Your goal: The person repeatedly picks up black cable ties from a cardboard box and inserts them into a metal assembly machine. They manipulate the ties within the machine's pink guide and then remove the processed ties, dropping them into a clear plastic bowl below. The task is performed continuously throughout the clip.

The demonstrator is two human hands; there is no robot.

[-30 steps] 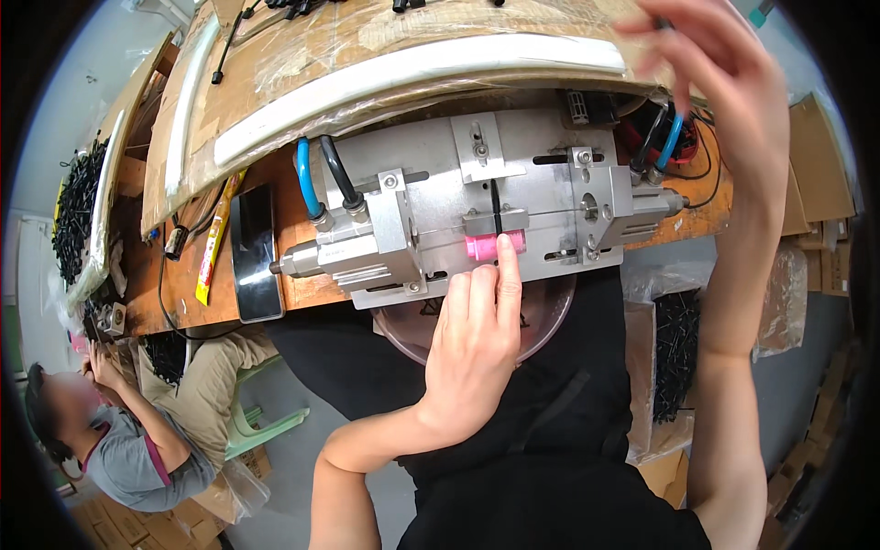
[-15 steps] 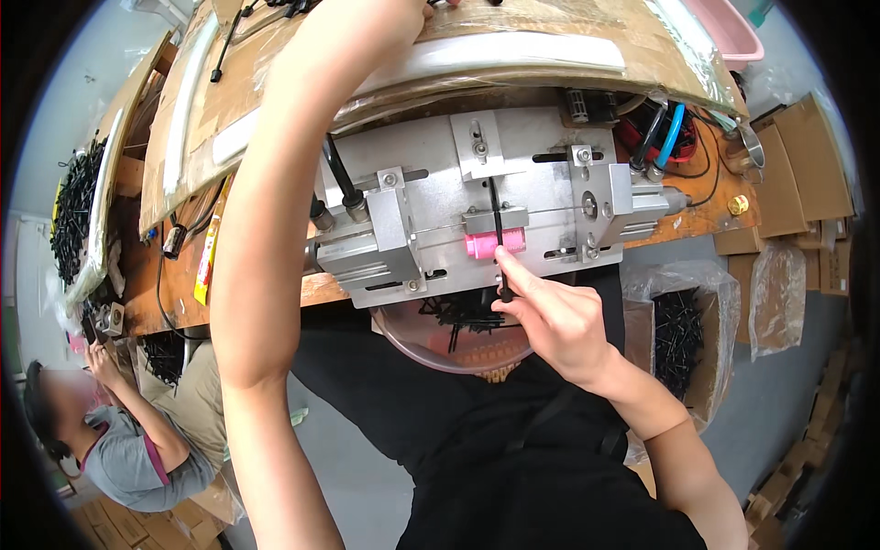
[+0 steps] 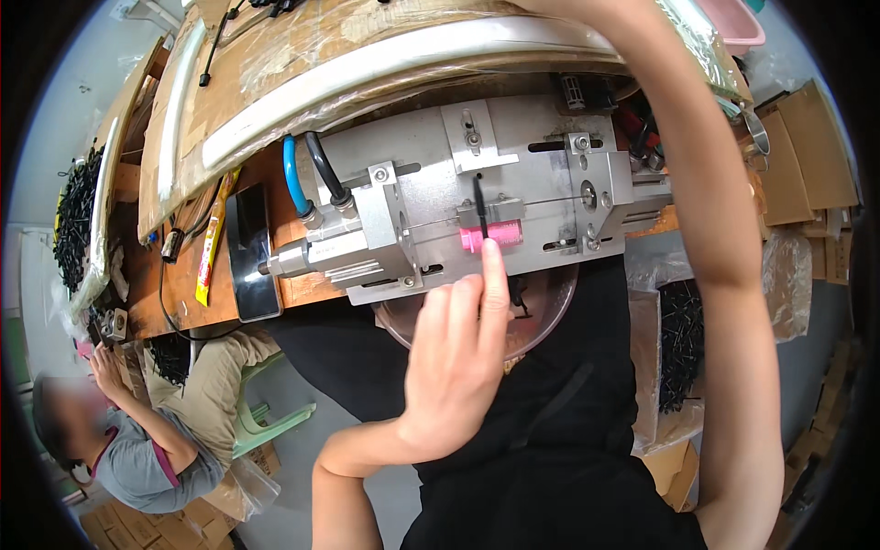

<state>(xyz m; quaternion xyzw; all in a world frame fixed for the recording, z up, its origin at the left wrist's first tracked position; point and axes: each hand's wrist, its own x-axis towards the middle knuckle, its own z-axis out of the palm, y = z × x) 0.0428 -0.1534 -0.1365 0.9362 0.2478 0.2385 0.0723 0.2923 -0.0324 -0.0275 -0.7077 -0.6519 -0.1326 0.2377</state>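
A grey metal press fixture [image 3: 431,183] sits on the wooden bench, with a blue hose [image 3: 291,179] and a black hose at its left. A small pink block [image 3: 486,238] lies in its middle slot, and a thin black pin [image 3: 478,203] stands in it. My left hand [image 3: 454,367] comes up from below, holding nothing. Its index fingertip touches the pink block's lower edge. My right forearm [image 3: 715,211] stretches up past the fixture's right side. The right hand itself is hidden beyond the top edge.
A clear round bowl [image 3: 550,316] with black parts sits under the fixture. A dark phone [image 3: 249,247] and a yellow tool [image 3: 213,240] lie at left. Bags of black parts [image 3: 683,339] and cardboard boxes [image 3: 816,156] stand right. Another person [image 3: 137,440] sits lower left by a green chair [image 3: 266,422].
Half a second ago my right hand was at the pink block and my left arm was raised. Now my left hand is at the block and my right arm reaches up.
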